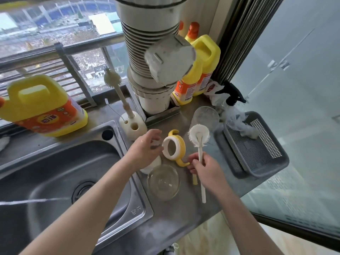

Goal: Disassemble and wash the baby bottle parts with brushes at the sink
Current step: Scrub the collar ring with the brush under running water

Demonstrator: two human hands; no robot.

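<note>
Handled collar: the bottle's white screw ring with two yellow grips (181, 150) stands tilted on edge on the steel desk (184, 218), just right of the sink (55, 181), its opening turned toward the left hand.
Left hand: the left hand (145, 150) hovers at the ring's left rim with its fingers curved; whether they pinch some small clear part cannot be told.
Right hand: the right hand (204, 168) grips the white bottle brush (198, 136) at mid-handle, fingertips just beside the collar's near yellow grip.
Brush axis: the handle runs away from the person, with the bristled head beyond the hand and to the right of the collar.
Key relation: the collar sits between the two hands, the left one nearer its opening and the brush head just to its right. Judged from this, the left would steady the ring while the right swings the head leftward into it.
Glass bottle: the clear bottle body (163, 183) rests near the sink edge, close in front of the collar, mouth toward the camera.
Surroundings: a white brush stand (131, 127) is behind the left hand; a grey basket (253, 173) lies to the right.
</note>
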